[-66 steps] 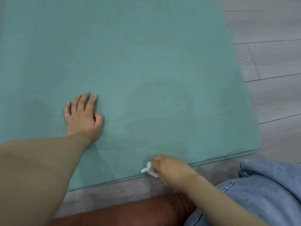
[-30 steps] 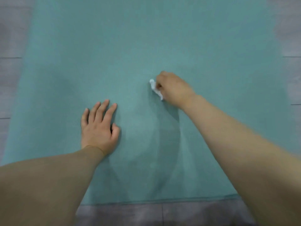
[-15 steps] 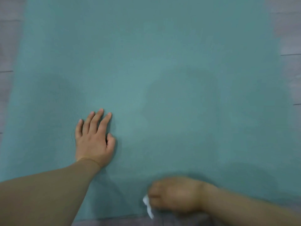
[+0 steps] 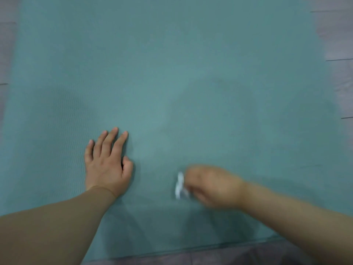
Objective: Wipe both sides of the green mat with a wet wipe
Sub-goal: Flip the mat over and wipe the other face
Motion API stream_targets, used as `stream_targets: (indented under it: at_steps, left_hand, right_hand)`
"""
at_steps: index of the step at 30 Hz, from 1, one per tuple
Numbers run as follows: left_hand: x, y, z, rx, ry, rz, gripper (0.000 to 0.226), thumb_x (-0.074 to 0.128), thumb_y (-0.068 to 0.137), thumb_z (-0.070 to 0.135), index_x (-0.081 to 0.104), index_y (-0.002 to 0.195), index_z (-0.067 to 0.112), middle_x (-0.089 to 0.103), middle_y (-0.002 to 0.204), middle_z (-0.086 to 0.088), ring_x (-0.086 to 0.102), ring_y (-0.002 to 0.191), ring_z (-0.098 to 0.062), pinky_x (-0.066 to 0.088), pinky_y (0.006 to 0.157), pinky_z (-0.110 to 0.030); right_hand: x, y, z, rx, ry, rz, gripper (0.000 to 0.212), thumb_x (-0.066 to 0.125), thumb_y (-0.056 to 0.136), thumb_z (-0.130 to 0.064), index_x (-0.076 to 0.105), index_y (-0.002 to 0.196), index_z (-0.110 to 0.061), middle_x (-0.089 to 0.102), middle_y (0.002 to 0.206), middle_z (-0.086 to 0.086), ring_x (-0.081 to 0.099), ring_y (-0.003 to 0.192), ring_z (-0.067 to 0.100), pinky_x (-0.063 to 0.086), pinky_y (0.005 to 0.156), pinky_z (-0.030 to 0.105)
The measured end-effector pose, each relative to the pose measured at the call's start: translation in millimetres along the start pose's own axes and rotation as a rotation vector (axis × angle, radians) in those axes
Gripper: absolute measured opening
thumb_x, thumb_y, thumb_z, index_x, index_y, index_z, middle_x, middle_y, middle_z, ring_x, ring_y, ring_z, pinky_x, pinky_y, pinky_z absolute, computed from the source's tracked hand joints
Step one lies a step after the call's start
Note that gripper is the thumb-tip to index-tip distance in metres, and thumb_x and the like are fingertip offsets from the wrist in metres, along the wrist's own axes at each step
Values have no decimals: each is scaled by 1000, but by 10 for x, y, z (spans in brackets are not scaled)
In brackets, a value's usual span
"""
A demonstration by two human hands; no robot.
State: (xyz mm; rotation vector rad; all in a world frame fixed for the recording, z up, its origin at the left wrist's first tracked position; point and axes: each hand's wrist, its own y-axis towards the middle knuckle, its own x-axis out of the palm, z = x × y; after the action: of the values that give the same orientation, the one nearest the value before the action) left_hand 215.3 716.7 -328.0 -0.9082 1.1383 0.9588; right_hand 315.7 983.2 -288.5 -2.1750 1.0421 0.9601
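Half a second on, the wet wipe (image 4: 179, 186), clenched in the right hand (image 4: 212, 186), is carried forward up the green mat (image 4: 191, 64) for another stroke, while the mat is pinned to the floor (image 4: 342, 35) by the flat, released fingers (image 4: 112, 140) of the left hand (image 4: 107, 165).

We are seeing the mat (image 4: 172, 73) lying on the floor (image 4: 340, 44), the left hand (image 4: 107, 165) resting flat on it, and the right hand (image 4: 212, 186), to its right, gripping the wipe (image 4: 179, 186) nearer the mat's front edge.

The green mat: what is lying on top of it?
On the mat: the flat left hand and the right hand gripping a white wipe. Most of the wipe is covered.
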Motion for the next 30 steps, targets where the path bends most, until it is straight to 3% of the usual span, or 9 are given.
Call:
stream_targets:
  at_steps: [3,5,8,14,16,20,23,26,30]
  left_hand:
    - [-5,4,-12,1,3,-5,67,33,82,35,43,146,20,38,155,-7,28,146,-27,6,121,-45]
    - [-10,-3,-9,-1,-1,-8,67,33,82,35,43,147,19,38,155,-8,28,146,-27,6,121,-46]
    - [-16,-1,1,-5,-1,-10,68,32,82,35,44,146,19,38,155,-8,27,146,-28,6,121,-46]
    - [-17,-5,-1,1,6,-5,67,33,82,35,44,146,19,38,155,-8,28,145,-28,8,121,-48]
    - [-19,4,-2,2,5,-6,67,33,82,35,45,146,18,39,154,-8,29,144,-29,9,121,-48]
    - [-10,8,-3,-3,12,-9,68,33,81,35,44,146,19,38,155,-8,28,145,-28,9,121,-48]
    - [-14,3,-12,4,12,-13,68,33,81,35,44,146,19,38,155,-8,28,145,-28,10,121,-48]
    - [-19,4,-6,4,18,-9,68,33,81,35,44,146,18,38,155,-8,29,144,-29,9,120,-48]
    - [-21,6,-9,4,18,-9,67,33,81,35,44,146,18,39,154,-8,30,144,-30,11,120,-49]
  right_hand:
    - [205,-436,-269,-327,-62,-450,19,57,83,-19,60,102,-16,58,96,3,54,85,22,48,69,31]
    - [79,-234,-206,-326,-54,-459,14,57,89,-20,62,101,-15,60,95,5,55,81,22,46,68,32]
    - [-277,357,328,-189,-83,-84,23,42,95,-28,64,90,-22,62,86,2,55,78,15,42,73,29]
    - [-846,602,1194,811,-146,658,15,54,82,-6,67,89,-9,65,105,16,59,104,33,40,86,30]
    - [-514,422,885,640,-83,592,17,50,79,-8,65,85,-14,65,97,11,62,95,32,46,85,34]
    - [98,-161,-205,113,197,-136,28,41,97,-24,69,99,-22,61,98,2,57,91,18,48,82,32]
    - [112,-356,-353,-5,284,-311,32,38,102,-29,69,106,-23,62,105,3,53,90,12,43,86,29]
    - [-45,-243,-127,-83,236,-242,27,41,101,-25,67,99,-16,64,101,9,52,83,16,44,84,31]
    - [-576,280,914,350,-115,300,14,49,88,-16,61,89,-9,60,91,15,59,82,31,40,73,36]
